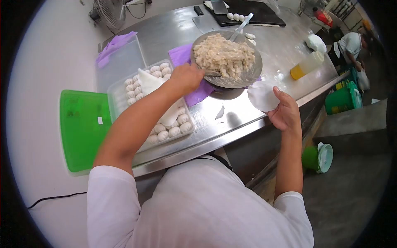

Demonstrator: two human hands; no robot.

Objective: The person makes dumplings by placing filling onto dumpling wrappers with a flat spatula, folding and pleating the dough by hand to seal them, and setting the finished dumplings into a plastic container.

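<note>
My left hand (188,78) is closed at the near left rim of a metal bowl (258,68). It grips a thin dark tool (213,75), whose tip meets the filling; its exact kind is hard to make out. Pale, sticky minced filling (225,53) is heaped in the bowl, with a light-handled utensil (242,27) standing in it. My right hand (285,109), palm up, holds a round white dough wrapper (262,96) with the thumb on its edge, right of the bowl. Below my left forearm, a plastic box (190,132) holds several pleated buns (162,135), partly under a white sheet (151,82).
Purple cloths (198,94) lie under the bowl. A green lid (80,132) is at left. Behind are a black board (264,14) with dough pieces (235,17) and a cleaver (219,7). A bottle of yellow liquid (306,65) lies at right. Another person (349,45) bends beyond the table.
</note>
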